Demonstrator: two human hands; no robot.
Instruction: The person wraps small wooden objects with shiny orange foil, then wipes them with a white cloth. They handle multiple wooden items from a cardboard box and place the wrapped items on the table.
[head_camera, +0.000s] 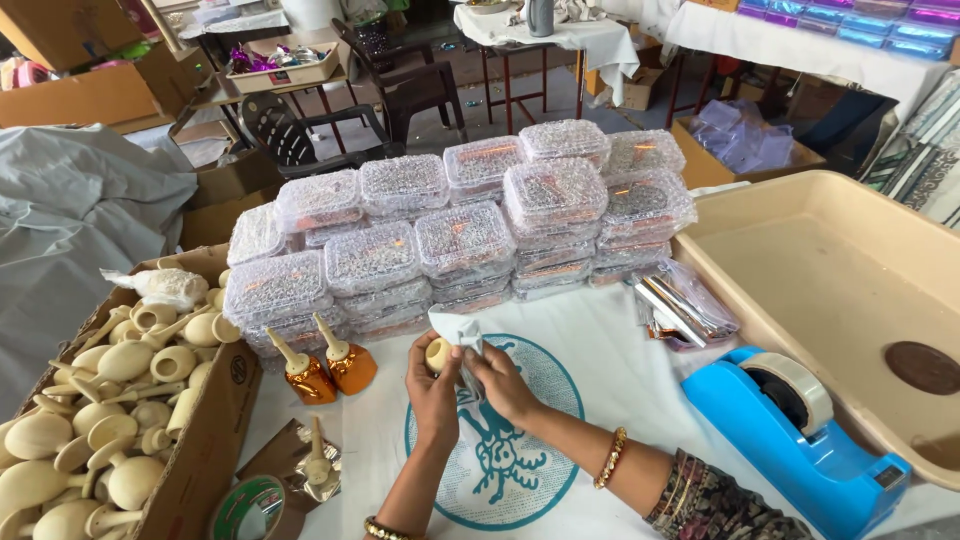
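A: Far left?
B: Brown cardboard box (205, 455) full of pale cream wooden rattle-shaped pieces (95, 420), on the white cloth-covered surface (620, 375). Roll of green-cored tape (250, 508) below it, silver foil-wrapped piece (318, 472) just beside.

A: Next over?
B: Two copper foil-wrapped pieces (330, 368) with bare cream handles, standing near the stacked clear plastic lidded boxes (460, 225).

A: Hands?
B: Left hand (432, 390), grip closed around a cream wooden rattle piece (438, 354), held above the surface at centre, in front of the stacks. Right hand (500, 382), fingers pinching a silver foil sheet (458, 330) against that piece. Hands touching.

A: Right side?
B: Pile of shiny foil sheets in a clear bag (685, 305), then a blue tape dispenser (800, 440) touching a beige plastic tub (850, 270).
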